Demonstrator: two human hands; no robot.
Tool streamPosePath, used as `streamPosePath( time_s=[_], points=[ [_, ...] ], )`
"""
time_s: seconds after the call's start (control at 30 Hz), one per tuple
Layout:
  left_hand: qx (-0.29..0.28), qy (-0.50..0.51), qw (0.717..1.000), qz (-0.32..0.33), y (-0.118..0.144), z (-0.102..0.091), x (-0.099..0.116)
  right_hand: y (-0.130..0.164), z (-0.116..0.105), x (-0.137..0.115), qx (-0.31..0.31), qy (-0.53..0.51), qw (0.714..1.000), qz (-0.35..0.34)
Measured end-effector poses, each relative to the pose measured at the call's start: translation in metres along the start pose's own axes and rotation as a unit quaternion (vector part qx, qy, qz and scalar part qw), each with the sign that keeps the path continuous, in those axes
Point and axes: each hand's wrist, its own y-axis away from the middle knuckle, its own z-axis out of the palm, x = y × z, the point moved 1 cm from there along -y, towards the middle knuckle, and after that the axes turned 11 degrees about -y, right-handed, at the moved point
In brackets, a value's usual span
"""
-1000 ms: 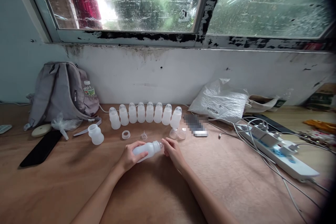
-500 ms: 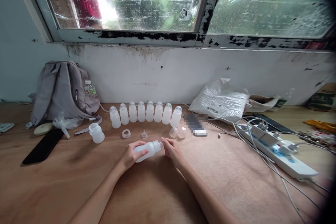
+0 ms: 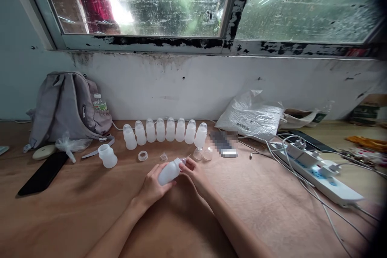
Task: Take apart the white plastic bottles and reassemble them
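Two bare hands are close together over the desk (image 3: 256,209), joined by one milky-white, translucent plastic bottle with a narrow neck (image 3: 169,172). The left hand (image 3: 153,185) is wrapped around its body, thumb underneath, keeping it tilted above the wood with the neck toward the upper right. The right hand (image 3: 196,173) has its fingers closed about the clear, pointed tip (image 3: 183,160) at the bottle's mouth; exactly how they pinch it is too small to tell.

Just beyond the hands lie a small, clear teat-shaped piece (image 3: 163,156) and, left of it, a whitish translucent plastic ring (image 3: 143,155). Two clear, rounded plastic covers (image 3: 207,153) sit side by side beyond the right hand. Farther left, an uncapped, milky-white, waisted bottle (image 3: 107,156) stands upright.

Behind these, eight milky bottles with clear domed caps (image 3: 170,131) stand in a curved row before the white wall (image 3: 169,84). A greyish fabric backpack (image 3: 65,109) rests at the far left; a white power strip (image 3: 320,177) with plugs and cables lies to the right.
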Motion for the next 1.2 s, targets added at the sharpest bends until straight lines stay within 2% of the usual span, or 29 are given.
streamPosePath(
  time_s=[0.1, 0.2, 0.27, 0.33, 0.4, 0.43, 0.47, 0.5, 0.57, 0.63, 0.67, 0.73, 0.77, 0.83, 0.87, 0.9, 1.07, 1.13, 1.2],
  points=[
    [-0.007, -0.019, 1.0, 0.014, 0.004, 0.005, 0.004, 0.0, 0.0, 0.002, -0.027, -0.044, 0.999, 0.007],
    [-0.003, -0.012, 1.0, 0.005, 0.006, 0.007, 0.009, 0.002, 0.001, -0.002, 0.007, -0.006, 1.0, 0.0],
    [-0.01, 0.031, 0.999, -0.031, 0.007, 0.006, 0.013, 0.003, 0.001, -0.007, 0.019, 0.005, 1.0, -0.001],
    [-0.087, 0.135, 0.982, -0.095, 0.007, 0.005, 0.016, 0.004, 0.001, -0.01, -0.019, -0.032, 0.999, 0.016],
    [-0.194, 0.238, 0.941, -0.143, 0.007, 0.004, 0.018, 0.004, 0.002, -0.011, -0.065, -0.075, 0.994, 0.037],
    [-0.225, 0.259, 0.927, -0.15, 0.007, 0.004, 0.018, 0.004, 0.002, -0.01, -0.072, -0.084, 0.993, 0.041],
    [-0.225, 0.254, 0.929, -0.146, 0.007, 0.005, 0.017, 0.004, 0.002, -0.008, -0.066, -0.083, 0.994, 0.041],
    [-0.197, 0.222, 0.946, -0.132, 0.006, 0.005, 0.016, 0.003, 0.002, -0.005, -0.05, -0.073, 0.995, 0.035],
    [-0.098, 0.115, 0.984, -0.09, 0.006, 0.007, 0.013, 0.002, 0.002, 0.002, -0.001, -0.045, 0.999, 0.015],
    [-0.01, 0.031, 0.998, -0.061, 0.006, 0.009, 0.01, 0.001, 0.002, 0.006, 0.035, -0.02, 0.999, -0.001],
    [0.003, 0.023, 0.998, -0.06, 0.005, 0.01, 0.01, 0.001, 0.002, 0.007, 0.037, -0.016, 0.999, -0.002],
    [-0.043, 0.088, 0.991, -0.092, 0.005, 0.01, 0.009, 0.001, 0.002, 0.004, 0.008, -0.036, 0.999, 0.01],
    [-0.093, 0.147, 0.978, -0.114, 0.005, 0.009, 0.009, 0.002, 0.002, 0.002, -0.016, -0.056, 0.998, 0.021],
    [-0.189, 0.258, 0.935, -0.151, 0.004, 0.008, 0.011, 0.004, 0.003, -0.002, -0.059, -0.099, 0.993, 0.039],
    [-0.213, 0.288, 0.92, -0.159, 0.004, 0.006, 0.012, 0.005, 0.003, -0.003, -0.069, -0.113, 0.99, 0.041],
    [-0.215, 0.295, 0.917, -0.16, 0.004, 0.005, 0.013, 0.006, 0.004, -0.004, -0.071, -0.12, 0.99, 0.039],
    [-0.086, 0.129, 0.984, -0.088, 0.006, 0.003, 0.019, 0.009, 0.009, -0.001, -0.043, -0.097, 0.994, -0.007],
    [-0.045, 0.064, 0.996, -0.049, 0.007, 0.004, 0.018, 0.007, 0.008, 0.001, -0.052, -0.06, 0.997, -0.018],
    [-0.001, 0.002, 1.0, -0.017, 0.006, 0.005, 0.013, 0.004, 0.003, 0.002, -0.049, 0.029, 0.998, -0.041]
  ],
)
